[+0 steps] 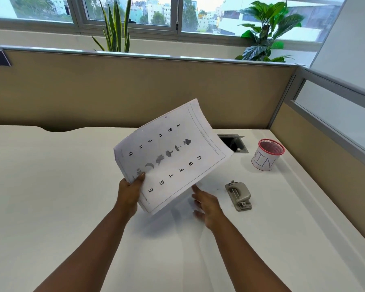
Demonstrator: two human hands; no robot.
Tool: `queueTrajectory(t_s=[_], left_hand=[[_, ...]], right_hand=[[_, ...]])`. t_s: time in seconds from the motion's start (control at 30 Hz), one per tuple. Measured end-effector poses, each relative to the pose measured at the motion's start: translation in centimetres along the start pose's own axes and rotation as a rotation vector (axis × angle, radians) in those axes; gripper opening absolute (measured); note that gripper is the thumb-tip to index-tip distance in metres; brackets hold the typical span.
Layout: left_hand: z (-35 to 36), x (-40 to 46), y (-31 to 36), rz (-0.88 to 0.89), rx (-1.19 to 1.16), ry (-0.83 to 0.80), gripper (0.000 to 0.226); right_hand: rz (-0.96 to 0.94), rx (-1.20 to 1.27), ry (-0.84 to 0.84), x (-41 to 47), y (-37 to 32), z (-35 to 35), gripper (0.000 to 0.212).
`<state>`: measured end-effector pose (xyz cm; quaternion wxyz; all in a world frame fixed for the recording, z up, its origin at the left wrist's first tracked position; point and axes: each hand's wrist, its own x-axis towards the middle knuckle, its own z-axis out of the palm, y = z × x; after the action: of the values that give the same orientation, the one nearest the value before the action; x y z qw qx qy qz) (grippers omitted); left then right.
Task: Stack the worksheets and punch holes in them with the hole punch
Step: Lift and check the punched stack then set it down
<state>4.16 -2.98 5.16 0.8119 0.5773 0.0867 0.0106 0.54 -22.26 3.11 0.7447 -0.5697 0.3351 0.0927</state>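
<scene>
**Worksheets held up in the left hand, punch waiting on the counter**

Hands first: the left hand (131, 190) pinches the stack of worksheets (173, 152) at its lower left edge, thumb on the printed face and fingers hidden behind the paper. It holds the sheets clear of the counter (51, 186), tilted so that the far corner rises toward the partition. The top sheet shows a column of capital letters, a column of small grey pictures and a column of lowercase letters, all running diagonally across the page. How many sheets are in the stack cannot be told, though the left edge looks layered.

The right hand (207, 205) is empty, with fingers spread apart and slightly blurred. It hangs just below the lower right edge of the paper; whether a fingertip touches that edge cannot be told.

A grey metal hole punch (239, 195) lies flat on the white counter to the right of the right hand, near it but apart. Farther back and to the right stands a red mesh cup (267, 154) wrapped in white paper with "BIN" hand-lettered on it. Between the cup and the raised worksheets, a rectangular cable opening (237, 144) in the counter has its lid up.

Beige partition panels (135, 89) enclose the counter at the back and right. Two green plants (266, 30) stand behind them, in front of the windows.
</scene>
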Motion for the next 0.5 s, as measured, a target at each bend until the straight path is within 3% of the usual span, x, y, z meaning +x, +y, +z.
queueTrajectory(t_s=[0.2,0.3,0.37,0.43,0.5], left_hand=[[2.0,-1.7,-1.5,-0.061,-0.121,0.012,0.027],[2.2,-1.8,-1.8,-0.091,-0.185,0.058,0.03],[2.2,-2.0,-2.1,-0.11,-0.2,0.069,0.033],[2.4,-2.3,-2.5,-0.133,-0.189,0.05,0.032],[2.6,-2.7,-2.9,-0.147,-0.175,0.021,0.027]], right_hand=[[-0.106,0.378,-0.079,-0.3,-0.8,1.2,0.018],[-0.114,0.578,-0.112,-0.3,-1.8,0.5,0.037],[-0.126,0.552,-0.141,-0.5,-2.2,0.3,0.044],[-0.182,0.47,-0.124,-0.9,-2.2,0.6,0.029],[-0.255,0.415,-0.069,-1.1,-2.2,1.1,0.03]])
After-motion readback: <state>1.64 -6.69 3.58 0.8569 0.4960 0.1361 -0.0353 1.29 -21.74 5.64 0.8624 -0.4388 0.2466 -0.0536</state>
